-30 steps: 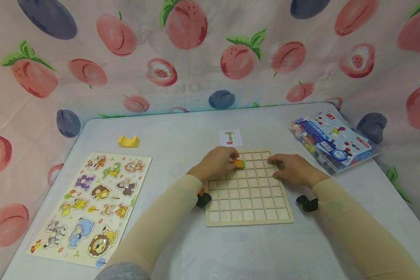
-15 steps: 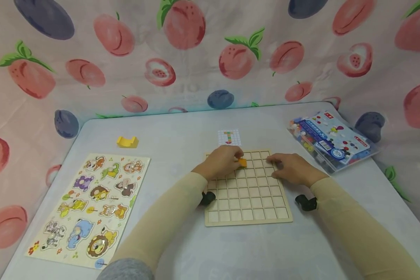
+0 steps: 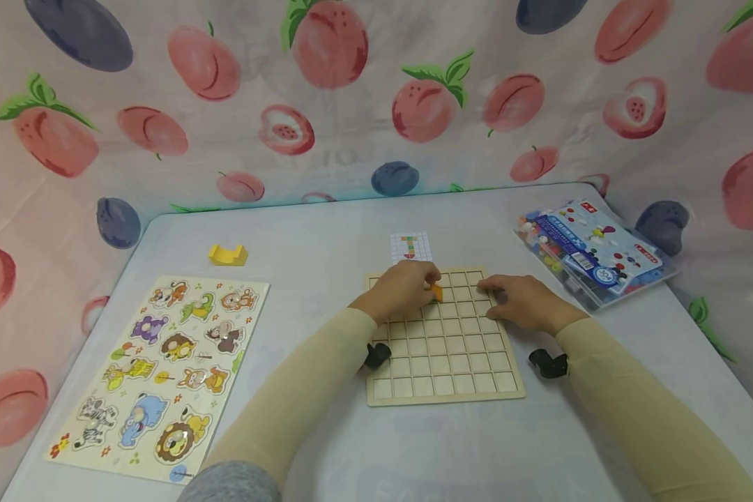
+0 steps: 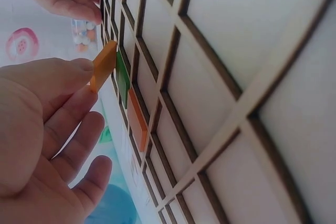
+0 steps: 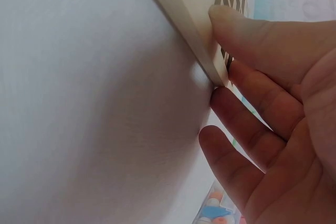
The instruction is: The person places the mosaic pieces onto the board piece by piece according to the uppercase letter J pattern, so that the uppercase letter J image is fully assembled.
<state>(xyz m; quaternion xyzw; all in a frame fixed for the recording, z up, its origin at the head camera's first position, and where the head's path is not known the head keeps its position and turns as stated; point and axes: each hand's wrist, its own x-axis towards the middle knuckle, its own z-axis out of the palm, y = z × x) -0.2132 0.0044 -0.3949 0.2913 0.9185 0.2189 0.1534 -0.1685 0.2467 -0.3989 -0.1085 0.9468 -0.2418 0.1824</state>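
A curtain (image 3: 351,160) printed with peaches and dark plums hangs behind a white table (image 3: 326,446). At the left of the table lies an animal puzzle board (image 3: 202,335), and near the middle a pale wooden grid board (image 3: 442,366) lies flat, its square cells edged by raised strips. Beyond the grid board's far right corner is a clear plastic box (image 3: 596,247) with a printed blue-and-white top and colourful pieces inside. The right hand (image 3: 530,301) rests at the grid board's right edge, thumb on the rim, with thumb and index finger spread apart. The left hand (image 3: 404,287) reaches over the far part of the board, thumb and index finger narrowed on an orange tile (image 4: 103,66), the other fingers loosely bent. A small grid-printed card (image 3: 410,245) bearing a coloured T-like figure lies just past the board's far edge; a yellow notched block (image 3: 229,256) sits beyond the puzzle board. Smallest are the tiles: the pinched one is tilted above the cells beside a green tile (image 4: 122,77), which has a reddish-orange tile (image 4: 138,121) next to it; whether the held tile's lower edge touches the board is hard to tell.
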